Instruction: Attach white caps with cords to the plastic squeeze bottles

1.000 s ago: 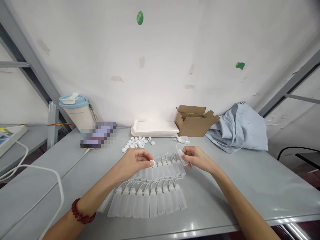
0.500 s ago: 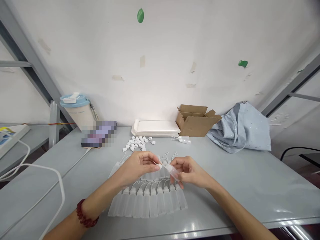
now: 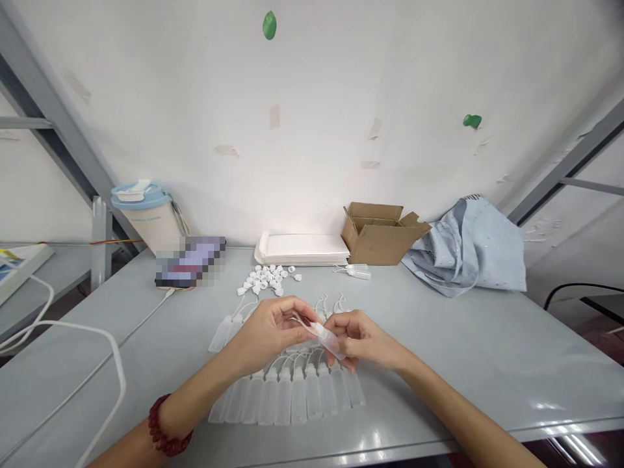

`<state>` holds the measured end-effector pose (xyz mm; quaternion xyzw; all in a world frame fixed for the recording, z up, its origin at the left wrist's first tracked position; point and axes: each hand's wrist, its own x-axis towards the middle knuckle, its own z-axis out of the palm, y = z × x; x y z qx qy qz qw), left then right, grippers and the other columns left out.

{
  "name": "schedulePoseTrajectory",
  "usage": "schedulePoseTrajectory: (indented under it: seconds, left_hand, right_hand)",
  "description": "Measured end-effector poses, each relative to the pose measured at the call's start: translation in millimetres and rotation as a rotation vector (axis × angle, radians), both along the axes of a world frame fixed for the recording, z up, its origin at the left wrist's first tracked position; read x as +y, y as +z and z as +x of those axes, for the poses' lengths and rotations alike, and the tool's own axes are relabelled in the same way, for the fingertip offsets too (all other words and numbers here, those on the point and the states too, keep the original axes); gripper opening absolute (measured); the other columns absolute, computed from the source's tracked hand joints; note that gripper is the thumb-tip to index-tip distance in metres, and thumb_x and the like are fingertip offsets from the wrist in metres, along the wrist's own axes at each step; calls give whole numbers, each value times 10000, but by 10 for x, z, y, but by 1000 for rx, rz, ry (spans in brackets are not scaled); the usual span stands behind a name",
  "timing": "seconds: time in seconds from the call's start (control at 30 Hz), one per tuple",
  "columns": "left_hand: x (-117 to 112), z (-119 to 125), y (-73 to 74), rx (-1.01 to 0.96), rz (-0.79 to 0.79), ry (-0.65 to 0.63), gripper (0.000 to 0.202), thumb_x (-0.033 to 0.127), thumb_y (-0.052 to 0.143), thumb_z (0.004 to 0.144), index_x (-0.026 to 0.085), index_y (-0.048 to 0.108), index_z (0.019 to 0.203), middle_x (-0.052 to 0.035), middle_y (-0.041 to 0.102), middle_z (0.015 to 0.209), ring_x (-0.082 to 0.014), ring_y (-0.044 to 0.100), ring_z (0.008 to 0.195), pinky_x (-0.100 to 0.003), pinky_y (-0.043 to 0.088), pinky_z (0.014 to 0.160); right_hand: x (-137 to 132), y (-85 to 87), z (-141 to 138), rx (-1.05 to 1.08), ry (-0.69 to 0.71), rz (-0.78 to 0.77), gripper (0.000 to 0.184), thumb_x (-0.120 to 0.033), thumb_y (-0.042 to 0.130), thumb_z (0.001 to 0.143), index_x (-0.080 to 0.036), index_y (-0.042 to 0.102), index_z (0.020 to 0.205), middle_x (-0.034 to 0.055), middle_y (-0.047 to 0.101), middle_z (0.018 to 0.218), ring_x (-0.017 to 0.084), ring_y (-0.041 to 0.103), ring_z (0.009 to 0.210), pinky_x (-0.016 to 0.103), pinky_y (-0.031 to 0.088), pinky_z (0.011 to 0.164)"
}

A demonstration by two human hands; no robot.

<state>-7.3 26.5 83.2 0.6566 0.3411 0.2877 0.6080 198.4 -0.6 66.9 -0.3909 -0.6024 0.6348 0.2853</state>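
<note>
Head: bottle in right hand.

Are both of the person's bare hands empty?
No, the right hand holds a small, translucent plastic bottle tilted, while the left hand has its thumb and fingers at the bottle's white top.

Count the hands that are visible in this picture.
2: the left hand, at the top of a small bottle, and the right hand, around its lower part, both above the grey table.

We hold a translucent bottle aslant in our right grip, its white cap pinched by our left grip.
</note>
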Motion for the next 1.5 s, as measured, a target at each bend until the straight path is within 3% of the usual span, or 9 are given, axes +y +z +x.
schedulePoseTrajectory:
  seconds: [0.13,0.3,0.47,0.67,0.87,1.23,1.5]
  left_hand:
    - [-2,23,13,36,36,61,150,297,672,723,180,646,814,-16,657,796,-168,619,762,-273,485,683]
    - [4,35,31,80,59,124,136,300,663,715,173,639,760,-6,650,753,-162,618,729,-272,483,681]
    - [16,39,5,101,67,181,148,309,661,714,168,633,750,-3,636,743,-161,600,734,-273,473,680]
    - [27,36,-29,108,47,184,154,306,667,708,165,624,749,-16,648,775,-173,606,769,-288,472,718]
    - [32,23,-31,83,66,135,189,351,675,720,175,620,763,-15,654,795,-172,611,790,-287,481,738]
    - [7,-8,-4,-89,31,19,128,263,666,747,176,572,752,-28,625,920,-163,607,849,-291,501,773]
    - [4,9,32,31,116,54,186,361,623,775,177,603,786,-26,629,804,-171,606,795,-286,507,729]
  right_hand:
    - [7,-9,-1,-37,-29,32,130,-219,581,732,-135,612,825,-4,632,632,54,463,399,181,332,403]
    - [15,-7,-21,-109,-70,85,221,-350,627,790,-144,607,871,-70,495,450,49,417,371,173,312,410]
    - [-4,8,-50,-112,-126,102,258,-374,644,789,-165,534,894,-82,486,489,53,431,395,166,324,407]
    - [-5,-10,-43,-151,-129,132,258,-400,588,832,-154,558,904,-70,499,475,53,416,395,175,317,420]
    - [5,-31,-40,-44,-81,104,318,-459,539,848,-149,580,908,9,603,778,37,467,430,180,334,408]
    - [20,-43,-30,170,1,-46,363,-468,514,863,-122,577,771,-24,499,640,35,415,420,178,349,407]
    - [5,-55,-66,166,3,-39,379,-488,509,861,-123,576,783,-1,540,694,37,434,436,177,342,404]
